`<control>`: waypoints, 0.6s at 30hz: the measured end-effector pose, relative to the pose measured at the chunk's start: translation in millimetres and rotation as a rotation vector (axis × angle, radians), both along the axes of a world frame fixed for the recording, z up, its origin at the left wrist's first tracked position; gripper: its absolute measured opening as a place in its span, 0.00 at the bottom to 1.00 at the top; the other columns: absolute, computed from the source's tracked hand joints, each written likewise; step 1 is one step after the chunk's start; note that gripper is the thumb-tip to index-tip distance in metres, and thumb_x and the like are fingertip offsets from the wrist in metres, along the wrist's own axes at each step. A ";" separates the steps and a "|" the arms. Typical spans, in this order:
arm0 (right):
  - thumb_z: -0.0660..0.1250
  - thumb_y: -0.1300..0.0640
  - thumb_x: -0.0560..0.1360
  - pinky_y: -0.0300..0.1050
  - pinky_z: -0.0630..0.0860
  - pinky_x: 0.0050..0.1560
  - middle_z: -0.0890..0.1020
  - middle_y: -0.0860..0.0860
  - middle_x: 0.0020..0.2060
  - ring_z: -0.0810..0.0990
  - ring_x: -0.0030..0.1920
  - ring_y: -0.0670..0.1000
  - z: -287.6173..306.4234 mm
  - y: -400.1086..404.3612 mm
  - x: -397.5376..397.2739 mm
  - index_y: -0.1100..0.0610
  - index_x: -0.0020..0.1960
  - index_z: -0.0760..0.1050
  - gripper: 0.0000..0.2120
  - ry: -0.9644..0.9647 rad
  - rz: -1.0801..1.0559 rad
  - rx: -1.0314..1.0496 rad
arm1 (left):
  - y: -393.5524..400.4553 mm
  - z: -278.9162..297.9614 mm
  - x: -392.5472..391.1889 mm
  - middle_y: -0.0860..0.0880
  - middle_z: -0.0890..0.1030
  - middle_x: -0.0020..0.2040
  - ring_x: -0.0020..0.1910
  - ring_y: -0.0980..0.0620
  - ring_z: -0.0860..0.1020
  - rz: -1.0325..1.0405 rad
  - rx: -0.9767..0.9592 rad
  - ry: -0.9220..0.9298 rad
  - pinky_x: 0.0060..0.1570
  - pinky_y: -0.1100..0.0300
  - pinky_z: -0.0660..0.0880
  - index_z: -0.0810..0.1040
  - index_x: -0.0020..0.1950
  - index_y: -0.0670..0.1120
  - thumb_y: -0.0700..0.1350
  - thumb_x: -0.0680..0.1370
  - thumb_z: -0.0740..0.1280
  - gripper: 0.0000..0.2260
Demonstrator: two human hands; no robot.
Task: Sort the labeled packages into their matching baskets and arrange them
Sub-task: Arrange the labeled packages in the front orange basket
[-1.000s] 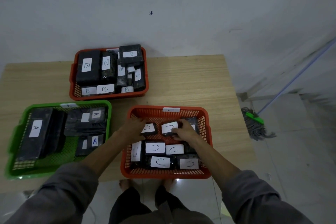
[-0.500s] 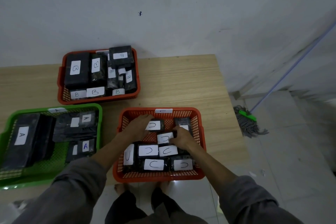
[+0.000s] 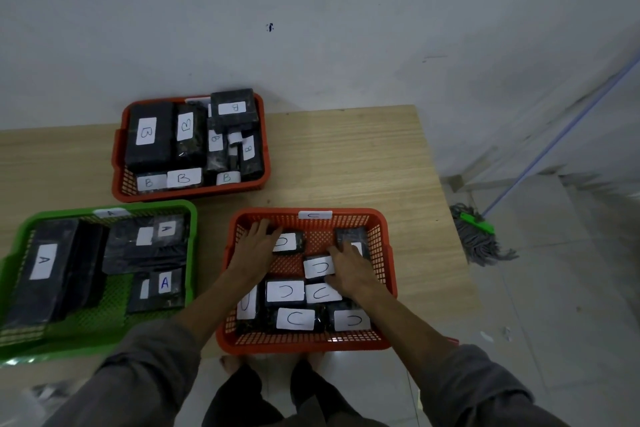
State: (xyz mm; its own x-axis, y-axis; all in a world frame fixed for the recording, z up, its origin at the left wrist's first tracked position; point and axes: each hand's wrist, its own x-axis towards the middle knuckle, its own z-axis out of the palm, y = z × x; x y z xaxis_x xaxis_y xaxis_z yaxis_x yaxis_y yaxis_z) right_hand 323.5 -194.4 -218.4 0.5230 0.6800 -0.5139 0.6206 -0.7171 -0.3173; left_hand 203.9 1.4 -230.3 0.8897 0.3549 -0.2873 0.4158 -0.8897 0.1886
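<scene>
Both hands work inside the near orange basket (image 3: 388, 253) (tagged C) on the wooden desk (image 3: 346, 156). Left hand (image 3: 254, 250) lies with straight fingers against a small C package (image 3: 289, 242), long axis crosswise. Right hand (image 3: 351, 270) covers another package (image 3: 318, 267); its grip is hidden. White wall behind, mop (image 3: 479, 236) on the tiled floor.

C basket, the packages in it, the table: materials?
C basket: likely moulded plastic, orange, perforated mesh walls. Packages: black, seemingly film-wrapped, faint sheen and wrinkles; white paper-like labels. Table: light wood-grain top, matte, laminate or wood, can't tell.
</scene>
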 end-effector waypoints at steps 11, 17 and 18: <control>0.74 0.56 0.73 0.52 0.72 0.67 0.67 0.56 0.69 0.72 0.67 0.58 7.4 27.0 12.8 0.54 0.72 0.69 0.29 0.106 -0.072 0.084 | 9.3 9.3 3.1 0.44 0.70 0.69 0.68 0.45 0.69 0.056 -0.094 -0.013 0.68 0.49 0.70 0.69 0.69 0.44 0.41 0.75 0.70 0.24; 0.75 0.54 0.72 0.52 0.71 0.68 0.64 0.56 0.74 0.73 0.68 0.59 4.1 18.7 13.6 0.53 0.75 0.64 0.35 0.126 -0.130 0.074 | 6.8 9.7 -2.8 0.45 0.71 0.68 0.67 0.46 0.70 0.078 -0.124 -0.021 0.67 0.50 0.70 0.70 0.68 0.45 0.42 0.75 0.70 0.22; 0.76 0.53 0.72 0.51 0.71 0.68 0.64 0.56 0.74 0.73 0.67 0.59 3.2 15.4 12.8 0.53 0.74 0.65 0.35 0.146 -0.105 0.064 | 6.1 10.0 -3.2 0.45 0.71 0.68 0.67 0.46 0.70 0.077 -0.128 -0.021 0.67 0.50 0.70 0.69 0.68 0.44 0.42 0.75 0.69 0.22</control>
State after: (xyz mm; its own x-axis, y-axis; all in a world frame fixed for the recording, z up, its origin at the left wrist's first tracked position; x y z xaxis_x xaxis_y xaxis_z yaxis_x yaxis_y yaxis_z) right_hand 336.2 -179.0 -215.3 0.5160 0.6593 -0.5468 0.4877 -0.7509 -0.4453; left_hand 200.6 7.5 -220.4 0.8675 0.3841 -0.3162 0.4767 -0.8236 0.3073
